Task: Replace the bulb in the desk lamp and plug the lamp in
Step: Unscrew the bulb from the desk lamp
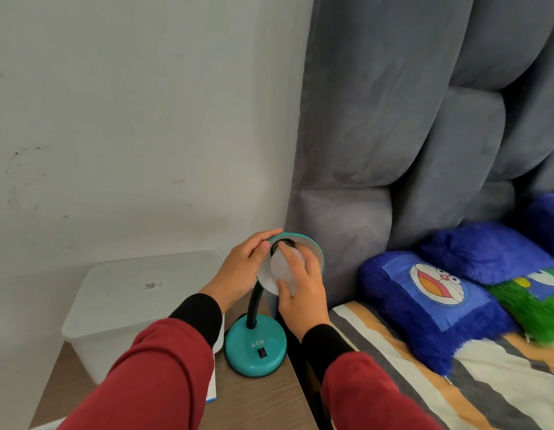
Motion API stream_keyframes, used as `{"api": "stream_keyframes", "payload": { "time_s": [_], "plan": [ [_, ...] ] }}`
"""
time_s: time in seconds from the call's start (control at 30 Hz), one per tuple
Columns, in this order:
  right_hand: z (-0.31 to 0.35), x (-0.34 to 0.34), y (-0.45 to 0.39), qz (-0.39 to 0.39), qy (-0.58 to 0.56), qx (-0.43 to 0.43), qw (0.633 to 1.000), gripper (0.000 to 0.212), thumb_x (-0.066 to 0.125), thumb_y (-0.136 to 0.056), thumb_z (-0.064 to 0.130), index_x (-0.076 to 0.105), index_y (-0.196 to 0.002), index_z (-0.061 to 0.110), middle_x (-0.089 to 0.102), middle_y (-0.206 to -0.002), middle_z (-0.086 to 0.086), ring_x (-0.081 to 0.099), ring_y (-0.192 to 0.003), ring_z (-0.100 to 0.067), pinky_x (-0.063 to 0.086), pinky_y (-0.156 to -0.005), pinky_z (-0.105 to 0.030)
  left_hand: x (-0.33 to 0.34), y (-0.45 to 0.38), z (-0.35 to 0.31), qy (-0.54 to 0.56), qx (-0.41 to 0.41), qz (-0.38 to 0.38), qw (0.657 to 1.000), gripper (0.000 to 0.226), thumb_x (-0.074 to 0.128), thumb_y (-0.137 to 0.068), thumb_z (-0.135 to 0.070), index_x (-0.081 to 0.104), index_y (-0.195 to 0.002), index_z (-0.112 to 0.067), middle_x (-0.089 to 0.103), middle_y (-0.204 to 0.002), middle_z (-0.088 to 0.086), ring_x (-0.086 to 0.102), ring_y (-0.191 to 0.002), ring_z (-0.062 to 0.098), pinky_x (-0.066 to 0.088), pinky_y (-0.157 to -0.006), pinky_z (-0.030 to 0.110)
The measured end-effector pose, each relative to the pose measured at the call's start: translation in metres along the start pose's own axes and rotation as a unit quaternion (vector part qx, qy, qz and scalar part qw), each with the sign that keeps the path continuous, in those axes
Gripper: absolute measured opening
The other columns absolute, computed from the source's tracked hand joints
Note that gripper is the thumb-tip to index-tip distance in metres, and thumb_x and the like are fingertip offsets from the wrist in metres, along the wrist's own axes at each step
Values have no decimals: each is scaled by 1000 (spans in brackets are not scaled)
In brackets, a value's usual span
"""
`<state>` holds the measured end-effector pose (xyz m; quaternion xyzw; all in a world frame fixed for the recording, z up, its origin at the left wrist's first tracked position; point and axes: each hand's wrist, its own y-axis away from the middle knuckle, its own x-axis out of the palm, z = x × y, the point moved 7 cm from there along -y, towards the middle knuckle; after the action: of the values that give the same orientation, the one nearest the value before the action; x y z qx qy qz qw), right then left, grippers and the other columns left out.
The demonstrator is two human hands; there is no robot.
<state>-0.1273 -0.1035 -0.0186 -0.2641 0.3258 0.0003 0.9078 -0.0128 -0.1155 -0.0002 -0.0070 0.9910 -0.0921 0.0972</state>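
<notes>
A teal desk lamp stands on a wooden bedside table [263, 395], with a round base [255, 352] marked ATN, a black bent neck [254, 305] and a teal shade [316, 252] tilted up towards me. My left hand [238, 268] grips the shade's left rim. My right hand [300, 287] is wrapped around a white bulb [280, 268] at the black socket [283, 245] inside the shade. The bulb's base is hidden in the socket. No plug or cord shows.
A frosted plastic box with a lid [136, 302] sits on the table left of the lamp. A grey padded headboard [393, 135] rises at the right. Blue plush pillows [431, 293] lie on a striped bedsheet [487, 383]. A white wall [129, 119] is behind.
</notes>
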Motion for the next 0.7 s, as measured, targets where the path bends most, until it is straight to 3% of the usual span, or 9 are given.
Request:
{"api": "stream_keyframes", "payload": {
  "time_s": [0.07,0.2,0.33,0.4,0.47,0.53,0.7],
  "plan": [
    [-3,0,1,-6,-22,25,999,74,66,-82,12,29,-142,33,22,-150,1,24,-134,-7,20,-107,-14,0,0,0,2,1,-1,1000,33,33,-102,-24,54,-113,-46,59,-120,-8,55,-118,18,48,-102,41],
    [-12,-1,-1,-23,-52,74,996,67,71,-79,19,37,-136,25,39,-135,0,43,-122,-15,35,-94,-15,1,0,0,-1,5,-1,1000,32,33,-102,-22,54,-122,-37,58,-123,-5,54,-119,18,46,-104,42],
    [-1,2,1,-20,-21,7,1000,65,64,-81,7,38,-138,26,34,-142,5,29,-123,-1,32,-107,-16,0,-1,0,4,4,2,1000,33,33,-102,-22,53,-111,-46,59,-117,-9,55,-116,18,49,-100,39],
    [-2,1,1,-29,-38,28,998,71,70,-79,15,35,-139,28,30,-136,12,26,-120,3,24,-98,-4,0,-1,0,2,3,2,1000,32,33,-102,-23,53,-117,-43,58,-117,-10,55,-116,16,48,-101,39],
    [-9,-1,-1,-37,-69,74,994,73,75,-76,23,36,-137,26,34,-128,11,33,-115,-1,27,-90,-5,0,-1,0,-5,4,-2,1000,34,33,-102,-22,53,-126,-35,57,-114,-16,54,-112,9,46,-104,37],
    [-7,0,-2,-26,-55,67,996,65,71,-80,20,38,-136,22,40,-132,3,37,-112,-3,30,-92,-11,0,-1,0,-4,3,-3,1000,34,33,-102,-22,53,-126,-35,58,-113,-17,55,-111,9,46,-104,37],
    [-3,5,-1,-2,-34,31,999,66,62,-82,4,36,-140,22,34,-147,7,31,-135,-9,16,-104,-8,0,-1,2,3,0,-3,1000,34,33,-102,-22,54,-112,-47,58,-119,-8,54,-117,18,48,-102,41]
  ]
}}
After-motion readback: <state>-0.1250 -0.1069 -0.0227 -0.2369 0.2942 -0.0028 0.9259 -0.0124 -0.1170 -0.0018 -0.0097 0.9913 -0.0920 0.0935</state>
